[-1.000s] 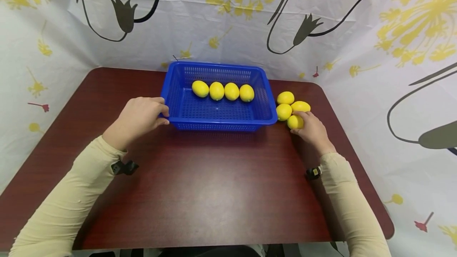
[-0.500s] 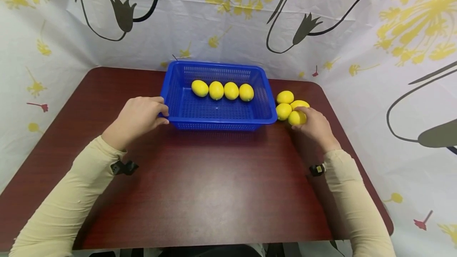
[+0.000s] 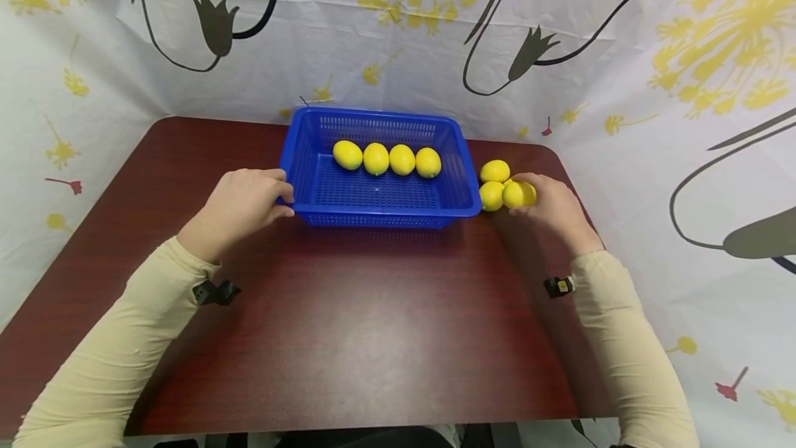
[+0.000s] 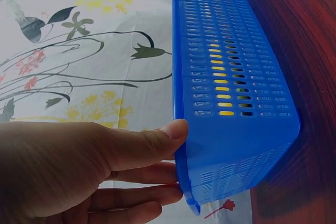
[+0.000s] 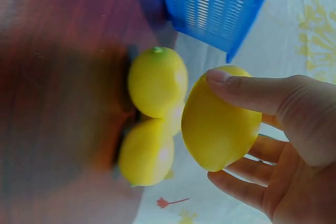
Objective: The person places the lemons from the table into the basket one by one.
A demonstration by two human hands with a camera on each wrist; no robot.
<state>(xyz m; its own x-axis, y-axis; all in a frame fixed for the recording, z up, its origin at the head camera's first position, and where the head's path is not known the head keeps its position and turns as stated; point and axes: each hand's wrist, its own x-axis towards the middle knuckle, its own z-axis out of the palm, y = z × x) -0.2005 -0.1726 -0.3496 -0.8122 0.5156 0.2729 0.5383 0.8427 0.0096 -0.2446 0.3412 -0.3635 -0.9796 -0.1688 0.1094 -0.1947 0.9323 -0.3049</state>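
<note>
My left hand pinches the rim of a blue plastic basket at its near left corner. In the left wrist view the thumb lies on the outer side of the basket's rim, with the other fingers behind it. My right hand holds a yellow lemon between thumb and fingers, to the right of the basket. Beside the held fruit are more lemons on the table, one mostly hidden behind the others. Inside the basket, several lemons lie in a row along the far side.
The dark red-brown table extends in front of the basket. A white cloth with printed flowers hangs behind the table and along its sides. The loose lemons lie close to the basket's right wall.
My right hand has taken a lemon from the near side of the loose group, raising it slightly away from me. The left hand and the basket have stayed put.
</note>
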